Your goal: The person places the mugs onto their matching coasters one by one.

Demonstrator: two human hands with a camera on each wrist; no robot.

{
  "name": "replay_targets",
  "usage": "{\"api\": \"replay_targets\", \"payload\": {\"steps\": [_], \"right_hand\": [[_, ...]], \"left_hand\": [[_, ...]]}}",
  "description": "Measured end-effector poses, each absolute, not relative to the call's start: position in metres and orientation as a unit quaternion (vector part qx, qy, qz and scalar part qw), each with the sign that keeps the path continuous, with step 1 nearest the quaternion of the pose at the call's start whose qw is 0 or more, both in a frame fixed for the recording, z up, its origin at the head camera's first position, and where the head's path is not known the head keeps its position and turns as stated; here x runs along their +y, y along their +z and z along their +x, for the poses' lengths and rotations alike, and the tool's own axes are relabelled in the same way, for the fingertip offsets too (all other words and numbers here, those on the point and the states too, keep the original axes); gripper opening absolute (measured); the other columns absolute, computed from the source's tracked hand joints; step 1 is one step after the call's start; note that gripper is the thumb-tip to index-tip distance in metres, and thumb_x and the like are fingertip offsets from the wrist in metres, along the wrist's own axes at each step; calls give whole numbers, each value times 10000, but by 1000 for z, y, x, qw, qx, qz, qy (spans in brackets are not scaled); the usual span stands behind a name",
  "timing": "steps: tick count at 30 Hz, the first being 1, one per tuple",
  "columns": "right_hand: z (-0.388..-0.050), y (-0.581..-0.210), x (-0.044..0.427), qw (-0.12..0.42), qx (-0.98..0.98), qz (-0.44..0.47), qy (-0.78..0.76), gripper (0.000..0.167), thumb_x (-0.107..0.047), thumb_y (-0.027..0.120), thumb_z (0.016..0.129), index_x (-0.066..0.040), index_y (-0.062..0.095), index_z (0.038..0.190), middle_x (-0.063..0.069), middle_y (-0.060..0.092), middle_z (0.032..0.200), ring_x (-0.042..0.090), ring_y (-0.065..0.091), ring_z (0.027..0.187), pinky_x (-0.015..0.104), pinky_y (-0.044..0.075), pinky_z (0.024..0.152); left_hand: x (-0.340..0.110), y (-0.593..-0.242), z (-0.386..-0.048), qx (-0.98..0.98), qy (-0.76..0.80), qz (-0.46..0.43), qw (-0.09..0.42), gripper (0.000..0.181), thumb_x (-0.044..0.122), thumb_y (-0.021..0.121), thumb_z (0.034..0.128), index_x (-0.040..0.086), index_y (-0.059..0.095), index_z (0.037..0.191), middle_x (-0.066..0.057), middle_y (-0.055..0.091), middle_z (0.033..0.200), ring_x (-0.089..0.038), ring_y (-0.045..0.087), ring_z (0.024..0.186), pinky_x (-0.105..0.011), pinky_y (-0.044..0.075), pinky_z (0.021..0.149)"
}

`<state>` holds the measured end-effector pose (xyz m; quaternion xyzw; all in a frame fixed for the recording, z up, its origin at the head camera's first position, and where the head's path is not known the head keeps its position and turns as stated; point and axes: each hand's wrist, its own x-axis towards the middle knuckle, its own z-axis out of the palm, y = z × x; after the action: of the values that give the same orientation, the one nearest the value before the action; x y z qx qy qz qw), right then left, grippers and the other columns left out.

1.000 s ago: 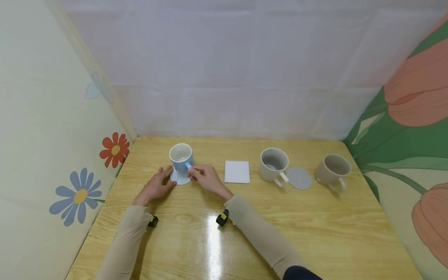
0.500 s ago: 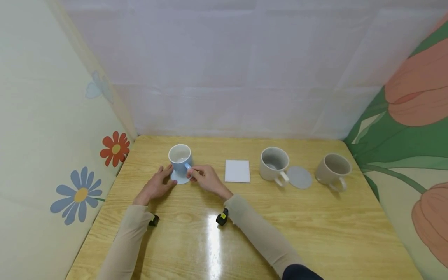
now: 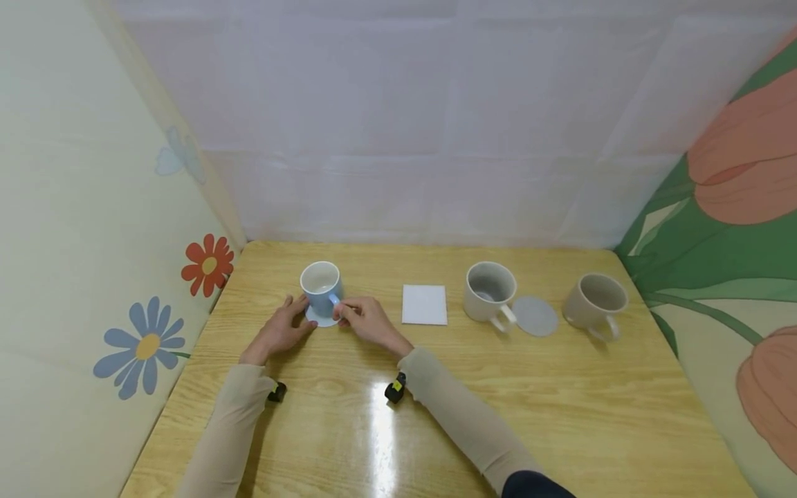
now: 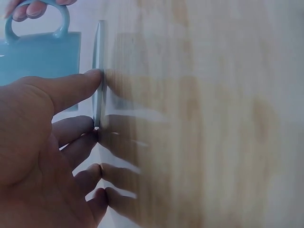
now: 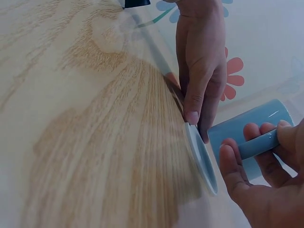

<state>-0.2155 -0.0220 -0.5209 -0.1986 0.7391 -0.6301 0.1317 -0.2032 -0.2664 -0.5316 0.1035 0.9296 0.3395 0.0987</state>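
the blue mug hangs upright just above the round coaster, its handle pinched by the right hand and turned toward it, while the left hand, fingers loosely extended, touches the coaster's left edge.

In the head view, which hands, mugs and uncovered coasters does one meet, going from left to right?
Left hand, blue mug, right hand, white square coaster, white mug, grey round coaster, beige mug.

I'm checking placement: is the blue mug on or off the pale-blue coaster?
Off: the left wrist view shows a gap between mug and coaster.
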Motion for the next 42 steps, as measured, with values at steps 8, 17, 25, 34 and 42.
{"api": "replay_targets", "payload": {"steps": [8,17,25,34,42], "right_hand": [[-218,-524,-21,124,740,-209,-627,242,-53,583,1089,103,768,1086,265,767,1016,485,749,931,518,668,850],[-217,-525,-25,124,744,-212,-621,238,-51,593,1084,108,766,1048,267,776,1017,454,757,901,463,679,821],[-214,-530,-28,127,748,-201,-620,243,-66,599,1085,99,772,1039,253,776,995,438,764,897,424,680,808],[-211,-532,-28,134,740,-192,-630,240,-84,609,1085,95,770,1074,255,764,993,433,764,909,420,680,819],[-209,-525,-24,147,751,-191,-615,256,-121,603,1096,76,764,1126,259,769,1058,445,765,977,392,675,841]], "left_hand": [[-263,-529,-204,928,343,103,98,678,181,649,1071,23,343,1655,-223,231,1744,-601,55,1591,-785,97,1254],[-265,-531,-203,931,337,101,96,670,186,654,1070,42,360,1655,-236,251,1733,-611,71,1584,-799,123,1238],[-265,-530,-202,931,340,104,84,669,183,667,1060,26,378,1643,-285,292,1702,-634,100,1567,-816,176,1213],[-265,-532,-201,932,336,109,77,671,176,670,1054,19,381,1639,-275,299,1702,-638,113,1562,-801,194,1219],[-265,-531,-203,933,335,105,77,683,175,673,1051,30,370,1647,-297,312,1687,-633,122,1562,-804,212,1212]]}}
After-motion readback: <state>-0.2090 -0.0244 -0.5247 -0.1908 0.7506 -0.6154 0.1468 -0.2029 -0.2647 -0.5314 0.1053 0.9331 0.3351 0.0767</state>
